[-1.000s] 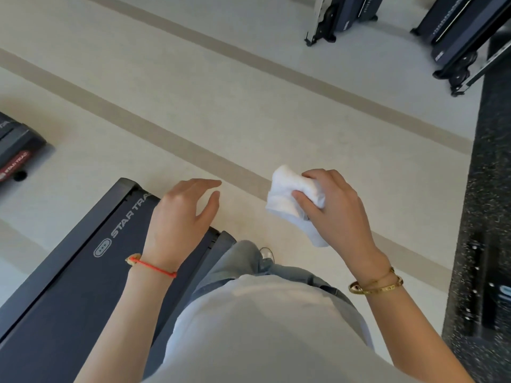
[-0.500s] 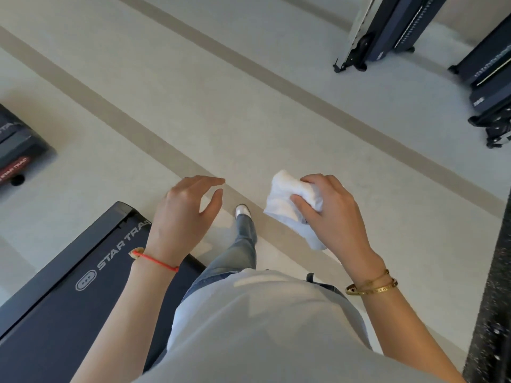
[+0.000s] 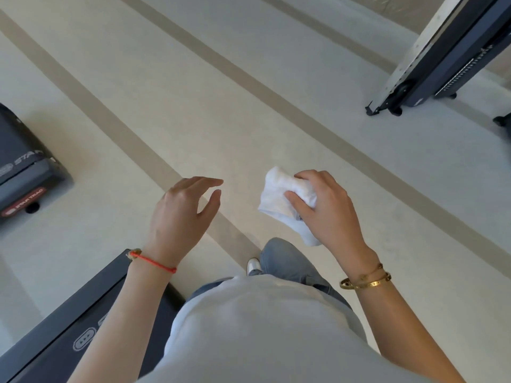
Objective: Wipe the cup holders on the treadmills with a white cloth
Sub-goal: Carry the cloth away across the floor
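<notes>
My right hand (image 3: 329, 208) grips a bunched white cloth (image 3: 279, 193), held in the air over the pale floor in front of me. My left hand (image 3: 182, 214) hovers beside it, fingers relaxed and holding nothing. The rear end of a dark treadmill deck (image 3: 63, 324) lies at the lower left, under my left forearm. No cup holder is in view.
Another dark treadmill's end (image 3: 22, 172) sits at the left edge. A machine base on small wheels (image 3: 431, 64) stands at the top right. Pale floor with beige stripes (image 3: 249, 111) fills the middle. My leg and shoe (image 3: 254, 265) are below my hands.
The view has shifted: the treadmill deck has slid down and left in the frame, and the dark flooring at the right is gone. Both hands keep their pose, the cloth still gripped.
</notes>
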